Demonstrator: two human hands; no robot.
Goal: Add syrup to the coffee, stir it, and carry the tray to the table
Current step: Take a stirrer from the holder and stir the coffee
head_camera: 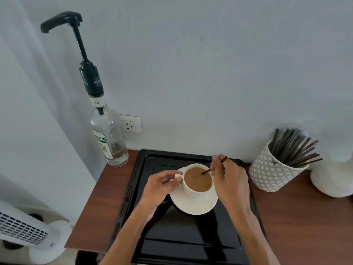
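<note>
Head view, looking down on a wooden counter [298, 222] w/ a black tray [191, 241] set against the wall. Cream cup [193, 194], filled nearly to the rim w/ light-brown coffee [198, 180], stands on a cream saucer [193, 207] in the tray's far half. Patterned white holder [271, 175], right of the tray, contains a bundle of dark stir sticks [294, 148] leaning outward. Clear syrup bottle [110, 138] w/ black pump [63, 21], left of the tray at the counter's far-left corner, holds only a shallow layer of clear liquid at the bottom. Right hand [229, 180] pinches a dark stirrer [214, 168] btwn thumb and fingers; its lower end dips into the coffee at the cup's right side, upper end projects past the fingers. Left hand [160, 186] pinches the cup handle [178, 176] on the cup's left side. White fan [28, 230] at lower left, off the counter.
</note>
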